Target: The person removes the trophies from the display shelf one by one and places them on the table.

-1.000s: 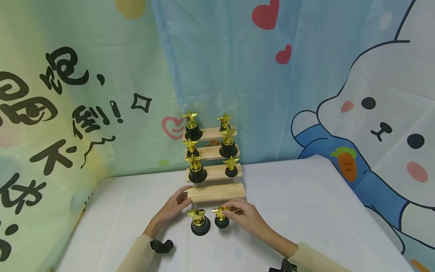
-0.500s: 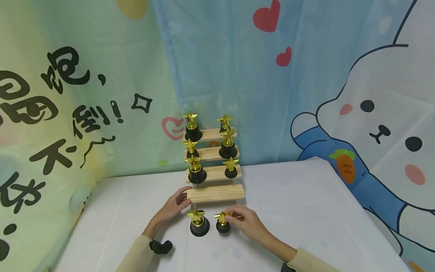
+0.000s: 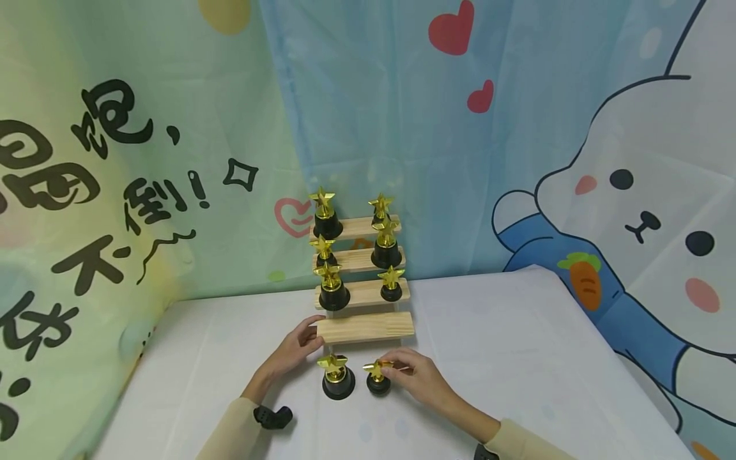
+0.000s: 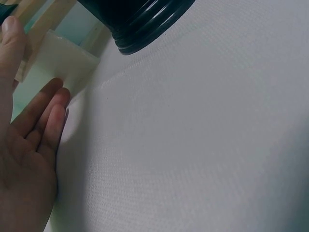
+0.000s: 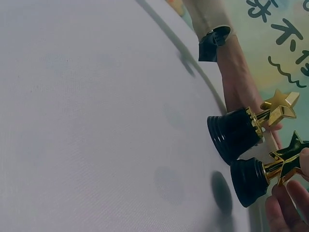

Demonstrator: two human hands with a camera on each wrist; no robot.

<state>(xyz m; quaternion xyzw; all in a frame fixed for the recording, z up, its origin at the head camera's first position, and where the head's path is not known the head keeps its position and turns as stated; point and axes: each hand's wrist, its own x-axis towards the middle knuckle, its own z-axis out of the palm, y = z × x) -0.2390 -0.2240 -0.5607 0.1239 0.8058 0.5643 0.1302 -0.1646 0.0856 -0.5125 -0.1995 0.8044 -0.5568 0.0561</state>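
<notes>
My right hand [image 3: 415, 377] pinches the gold star of a small trophy [image 3: 378, 383] with a black base. Its shadow falls apart from the base in the right wrist view, so the trophy [image 5: 249, 181] seems slightly raised off the cloth. Beside it on the left, a larger star trophy [image 3: 338, 382] stands upright on the table. My left hand [image 3: 292, 348] rests at the left end of the lowest wooden shelf [image 3: 365, 328]. The left wrist view shows its fingers [image 4: 54, 123] fairly straight, by a translucent support [image 4: 60, 63] of the rack.
Higher shelves [image 3: 361, 293] of the stepped rack each bear two star trophies, one large and one small, such as this one [image 3: 333, 291] at left. White cloth covers the table [image 3: 489, 358]. A printed curtain [image 3: 368, 96] hangs close behind.
Over the first half second my right hand shifts slightly right with the small trophy, widening the gap to the larger one. Since then little moves. The left hand stays at the shelf's end.
</notes>
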